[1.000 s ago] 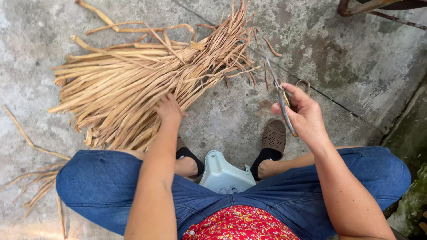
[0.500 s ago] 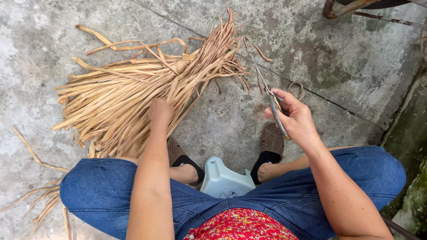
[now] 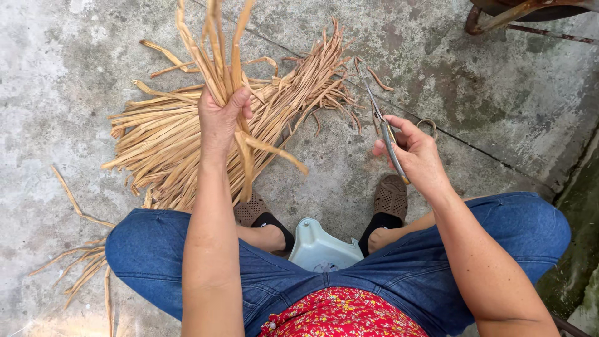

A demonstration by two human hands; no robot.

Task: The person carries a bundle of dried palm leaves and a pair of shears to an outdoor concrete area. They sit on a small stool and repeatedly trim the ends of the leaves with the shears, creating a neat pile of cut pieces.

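Note:
My left hand (image 3: pixel 219 120) grips a small bunch of dried tan strips (image 3: pixel 215 56), lifted up above the big pile of dried strips (image 3: pixel 181 134) that lies on the concrete floor. The bunch's upper ends run out of the top of the view and its lower ends hang below my fist. My right hand (image 3: pixel 417 153) holds a pair of metal scissors (image 3: pixel 382 122) with the blades pointing away from me, to the right of the pile and apart from it.
I sit on a low pale plastic stool (image 3: pixel 318 249), knees apart in blue jeans, feet in brown perforated shoes (image 3: pixel 391 196). Loose strips (image 3: pixel 81 262) lie at the left. A rusty metal frame (image 3: pixel 518 15) stands at the top right. A mossy edge (image 3: pixel 577 218) borders the right.
My left hand has taken a bunch of strips out of the pile and raised it. The right hand with the scissors stays in nearly the same place.

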